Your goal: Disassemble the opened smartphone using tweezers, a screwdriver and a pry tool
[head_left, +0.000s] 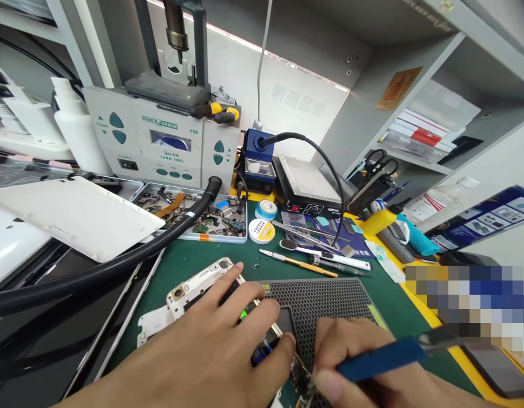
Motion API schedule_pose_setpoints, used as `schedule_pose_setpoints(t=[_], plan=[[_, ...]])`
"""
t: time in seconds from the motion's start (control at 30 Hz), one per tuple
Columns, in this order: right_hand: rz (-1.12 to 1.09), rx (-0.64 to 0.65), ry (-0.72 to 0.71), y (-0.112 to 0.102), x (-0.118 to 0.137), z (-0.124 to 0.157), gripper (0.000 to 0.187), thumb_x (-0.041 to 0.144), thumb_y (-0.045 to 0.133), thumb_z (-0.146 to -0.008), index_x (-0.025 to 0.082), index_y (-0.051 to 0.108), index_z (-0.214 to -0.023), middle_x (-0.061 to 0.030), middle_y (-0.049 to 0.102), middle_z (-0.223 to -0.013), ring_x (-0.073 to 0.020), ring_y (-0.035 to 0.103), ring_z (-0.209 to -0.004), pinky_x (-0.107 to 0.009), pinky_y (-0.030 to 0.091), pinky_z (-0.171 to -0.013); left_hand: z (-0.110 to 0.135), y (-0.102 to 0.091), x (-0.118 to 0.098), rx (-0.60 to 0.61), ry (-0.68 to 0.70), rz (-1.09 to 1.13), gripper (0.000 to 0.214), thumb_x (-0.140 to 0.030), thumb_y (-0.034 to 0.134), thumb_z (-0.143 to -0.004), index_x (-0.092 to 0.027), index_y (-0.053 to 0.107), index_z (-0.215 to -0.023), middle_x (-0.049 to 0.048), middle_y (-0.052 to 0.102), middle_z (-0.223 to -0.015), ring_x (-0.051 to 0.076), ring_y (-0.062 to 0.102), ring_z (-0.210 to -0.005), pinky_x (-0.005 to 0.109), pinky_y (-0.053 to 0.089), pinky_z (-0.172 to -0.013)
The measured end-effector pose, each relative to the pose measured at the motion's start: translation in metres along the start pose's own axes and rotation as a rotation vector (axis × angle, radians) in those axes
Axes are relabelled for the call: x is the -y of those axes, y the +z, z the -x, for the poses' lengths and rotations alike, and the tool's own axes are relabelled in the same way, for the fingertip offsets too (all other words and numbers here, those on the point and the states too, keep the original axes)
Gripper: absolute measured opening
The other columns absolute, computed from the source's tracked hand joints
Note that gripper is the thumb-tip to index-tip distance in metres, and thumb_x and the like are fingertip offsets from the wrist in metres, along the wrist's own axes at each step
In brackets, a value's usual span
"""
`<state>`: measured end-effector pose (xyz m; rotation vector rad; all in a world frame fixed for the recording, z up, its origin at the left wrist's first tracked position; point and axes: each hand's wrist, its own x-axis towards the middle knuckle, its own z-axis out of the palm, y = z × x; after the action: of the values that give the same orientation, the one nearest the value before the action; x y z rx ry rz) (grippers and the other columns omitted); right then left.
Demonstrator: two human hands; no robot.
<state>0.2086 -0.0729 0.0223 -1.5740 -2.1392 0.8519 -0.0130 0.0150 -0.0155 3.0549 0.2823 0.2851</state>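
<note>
My left hand (pixel 219 345) lies over an opened white phone (pixel 201 281), its bent fingers across the exposed inside and gripping the body. A camera lens shows at the phone's upper left corner, while much of the rest is under my hand. In my right hand (pixel 359 345) is a blue-handled tool (pixel 383 358), pinched between thumb and fingers. Its working tip is by the phone's lower right end, too blurred to make out. Partly under my left hand, a pale phone part (pixel 153 324) sticks out at the left.
A dark perforated mat (pixel 329 294) covers part of the green mat (pixel 180 249). Behind stand a hot air station (pixel 160 141), its black hose (pixel 151 255) crossing left, and a parts tray (pixel 242 229). A toothbrush (pixel 325 255), a gold-handled pen tool (pixel 304 264) and tweezers (pixel 304 232) lie beyond.
</note>
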Motion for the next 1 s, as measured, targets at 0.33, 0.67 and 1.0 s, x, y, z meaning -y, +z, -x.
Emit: schedule_pose_setpoints(t=[0.33,0.67,1.0], plan=[[-0.184,0.015,0.093,-0.001,-0.011,0.000,0.022,0.040,0.051,-0.102,0.023,0.057,-0.089,-0.0020,0.058,-0.076,-0.0171,0.055,-0.067,-0.030,0.045,-0.059,-0.001,0.013,-0.003,-0.066,-0.033,0.044,0.032,-0.037,0.055,-0.088,-0.020,0.064,-0.113,0.0111,0.068,-0.108,0.037,0.063,-0.104,0.071,0.042,-0.102],[-0.554,0.095,0.397,-0.005,-0.014,-0.008,0.043,0.061,0.053,-0.097,0.019,0.053,-0.088,0.0057,0.051,-0.066,-0.0058,0.041,-0.049,-0.018,0.031,-0.044,0.005,0.019,0.001,-0.145,-0.023,-0.006,0.033,-0.040,0.054,-0.087,-0.021,0.063,-0.112,0.0102,0.067,-0.108,0.036,0.062,-0.102,0.069,0.040,-0.104],[-0.366,0.040,0.380,-0.001,-0.023,0.010,0.037,0.056,0.045,-0.102,0.023,0.057,-0.093,0.0039,0.049,-0.073,-0.0123,0.044,-0.060,-0.026,0.035,-0.053,0.003,0.019,0.002,-0.189,-0.006,-0.042,0.036,-0.043,0.047,-0.089,-0.021,0.062,-0.113,0.0101,0.068,-0.106,0.036,0.063,-0.101,0.072,0.041,-0.102]])
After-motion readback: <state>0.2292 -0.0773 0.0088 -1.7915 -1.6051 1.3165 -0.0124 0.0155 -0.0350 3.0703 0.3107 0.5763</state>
